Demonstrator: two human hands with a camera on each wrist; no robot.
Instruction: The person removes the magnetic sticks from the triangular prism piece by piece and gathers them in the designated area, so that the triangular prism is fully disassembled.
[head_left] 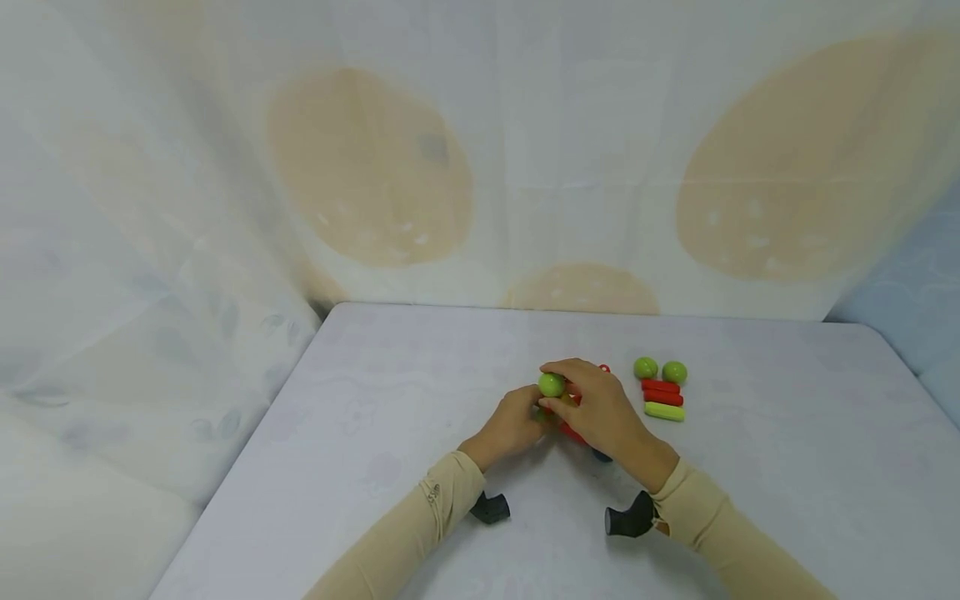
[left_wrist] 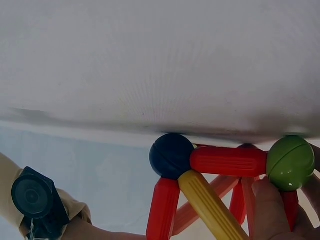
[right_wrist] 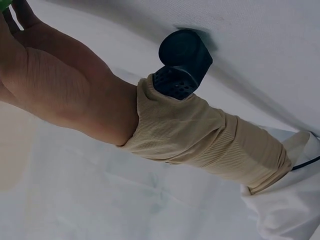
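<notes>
Green balls (head_left: 660, 369): 2 loose | red rods (head_left: 662, 392): 2 | green rod (head_left: 663, 411): 1

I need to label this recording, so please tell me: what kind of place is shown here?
Probably an indoor tabletop set up for recording: a table under a pale cloth, patterned sheets hung behind as backdrop, and toy rods and balls laid out.

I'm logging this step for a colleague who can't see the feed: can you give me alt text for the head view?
Both hands, left hand and right hand, hold a small rod-and-ball structure on a white table, the right pinching a green ball on top. To the right lie two loose green balls above three spare rods.
</notes>
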